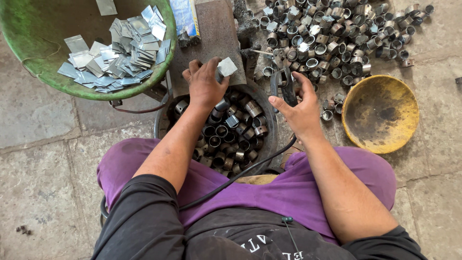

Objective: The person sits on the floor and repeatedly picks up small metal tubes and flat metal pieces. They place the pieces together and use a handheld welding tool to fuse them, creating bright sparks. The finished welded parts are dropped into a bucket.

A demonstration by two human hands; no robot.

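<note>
Dozens of flat metal squares (115, 55) sit heaped in the green basin (29, 58) at the upper left of the frame, so plenty of blanks are waiting. Just right of it, centre-top, the left hand (204, 85) is pinched shut on one flat metal blank (226, 67), holding it over the dark block (211, 33) on the floor. Below that hand, the dark round tub (269, 120) between the purple-clad knees is well filled with bent metal rings (231, 132) — a fair batch, by the look of it, already formed. Moving right, the right hand (301, 108) is wrapped around the handle of a dark clamp-like tool (285, 84), fingers curled on it. Further right, upper frame, a big spread of more rings (332, 36) covers the stone floor, and the yellow bowl (380, 113) at the right stands hollow. Judging by the piles, work is well along, with many blanks left.
</note>
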